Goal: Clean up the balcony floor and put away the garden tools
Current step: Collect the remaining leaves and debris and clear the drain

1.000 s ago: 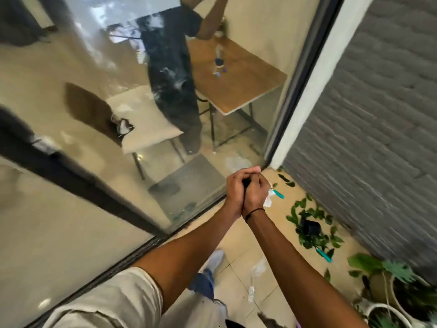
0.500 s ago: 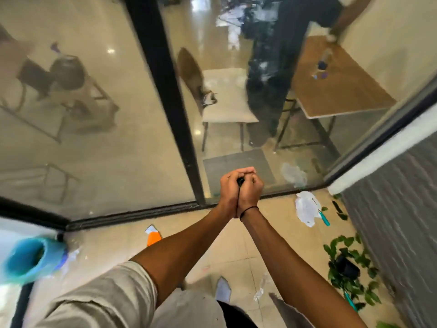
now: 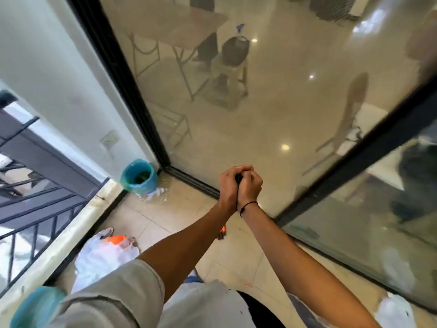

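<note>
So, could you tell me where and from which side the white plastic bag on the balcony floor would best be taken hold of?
Probably at the bunched top of the white plastic bag, near the orange patch, coming from above: it lies slumped on the tile floor with its gathered mouth at the far end. Both the left hand and right hand are clasped around a dark handle, so one must let go first.

One teal-lined bin (image 3: 139, 177) holding greenery, one white plastic bag (image 3: 99, 256) with one orange item (image 3: 115, 239) on it, and two hands, left hand (image 3: 228, 185) and right hand (image 3: 249, 188), clasped around one dark handle (image 3: 238, 178)
</note>
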